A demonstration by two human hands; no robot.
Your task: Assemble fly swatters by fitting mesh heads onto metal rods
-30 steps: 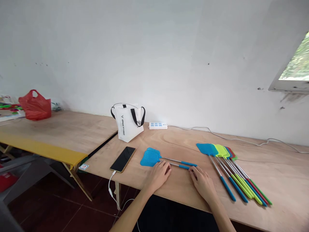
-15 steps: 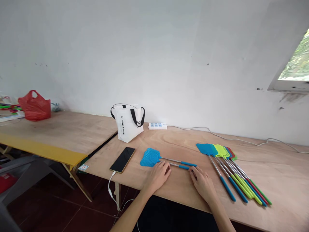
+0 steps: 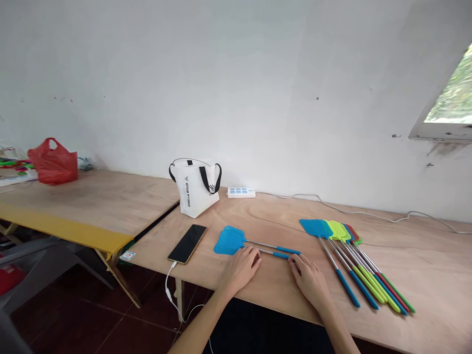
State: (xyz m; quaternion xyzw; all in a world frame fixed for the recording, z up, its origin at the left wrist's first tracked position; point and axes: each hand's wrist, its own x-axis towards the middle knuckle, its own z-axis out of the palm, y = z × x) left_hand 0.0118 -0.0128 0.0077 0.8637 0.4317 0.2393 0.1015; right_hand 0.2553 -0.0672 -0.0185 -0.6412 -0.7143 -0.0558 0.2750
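Blue fly swatters (image 3: 236,241) unmoved since the earlier frame; left hand (image 3: 241,268) and right hand (image 3: 309,279) remain flat, fingers loosely spread, touching their handles.

Plywood table (image 3: 280,206): phone (image 3: 188,243), white tote bag (image 3: 196,187), power strip (image 3: 241,192), two blue swatters (image 3: 236,241), a fanned row of swatters (image 3: 354,260).

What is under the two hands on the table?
Two short blue fly swatters lie together on the wooden table. The left hand rests on their metal rods near the heads; the right hand touches the handle ends. The rod parts under the left fingers are hidden.
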